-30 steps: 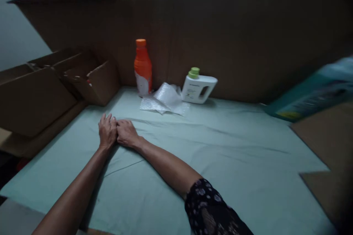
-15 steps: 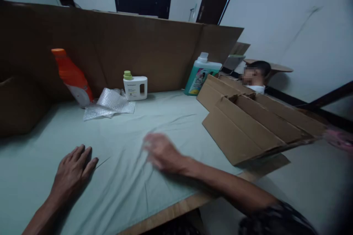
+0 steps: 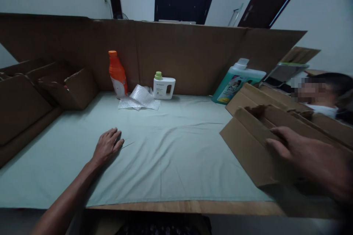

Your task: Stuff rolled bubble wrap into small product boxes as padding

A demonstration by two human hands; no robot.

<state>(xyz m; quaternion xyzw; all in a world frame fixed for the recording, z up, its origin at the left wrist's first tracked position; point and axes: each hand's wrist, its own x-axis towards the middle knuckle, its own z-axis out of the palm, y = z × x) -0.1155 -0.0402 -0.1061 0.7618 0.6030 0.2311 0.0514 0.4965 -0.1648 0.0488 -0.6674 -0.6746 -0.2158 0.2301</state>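
Note:
My left hand (image 3: 107,145) lies flat on the pale green cloth (image 3: 176,161), its fingers stretched out. Beside its thumb runs a thin dark line, a thread or a crease; I cannot tell which. Over the cardboard box with compartments (image 3: 248,143) on the right is my right hand (image 3: 306,158), slightly blurred. Thumb and forefinger are apart, and I see nothing between them; the other fingers are hidden. Whether this hand touches the cardboard is unclear.
Along the back cardboard wall (image 3: 193,55) stand an orange bottle (image 3: 117,75), a white jug with a green cap (image 3: 164,88) and a tilted teal bottle (image 3: 234,82). Bubble wrap (image 3: 140,97) lies before them. More cardboard boxes (image 3: 68,90) stand left. A person (image 3: 325,93) is at the right.
My right hand has moved from above the cloth's middle to over the cardboard box on the right. My left hand stays on the cloth. The view has shifted.

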